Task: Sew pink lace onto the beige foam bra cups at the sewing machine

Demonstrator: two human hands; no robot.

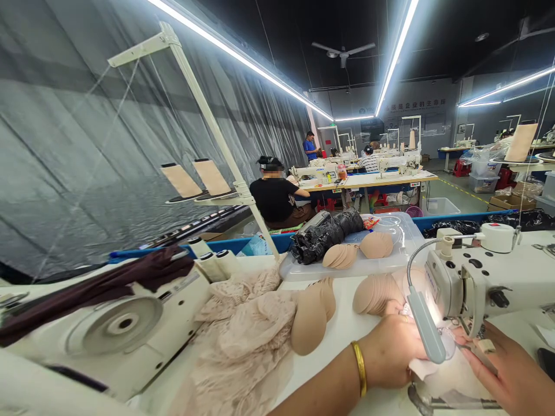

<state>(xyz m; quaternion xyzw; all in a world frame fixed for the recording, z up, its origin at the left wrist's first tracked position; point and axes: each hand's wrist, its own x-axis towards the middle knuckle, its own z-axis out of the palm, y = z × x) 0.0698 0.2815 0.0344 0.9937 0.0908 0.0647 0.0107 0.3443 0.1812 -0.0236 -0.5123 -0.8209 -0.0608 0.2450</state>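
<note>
At the white sewing machine (489, 283), my left hand (392, 349) has a gold bangle at its wrist and is closed on pale beige fabric (453, 381). The lamp (427, 329) on a bendable neck covers some of its fingertips. My right hand (507, 364) lies on the other side of the needle area, fingers stretched out against the same fabric. Part of those fingers is hidden behind the machine head. Just beyond my left hand sits a stack of beige bra cups (375, 293). More nested cups (310, 323) lie farther left, beside a heap of beige lace (249, 329).
A clear plastic tray (403, 231) behind the work surface bears a black plastic bundle (325, 234) and more cups (340, 256). Another machine (125, 323) and a thread stand (217, 110) are at left. One person (277, 196) sits ahead; others work farther back.
</note>
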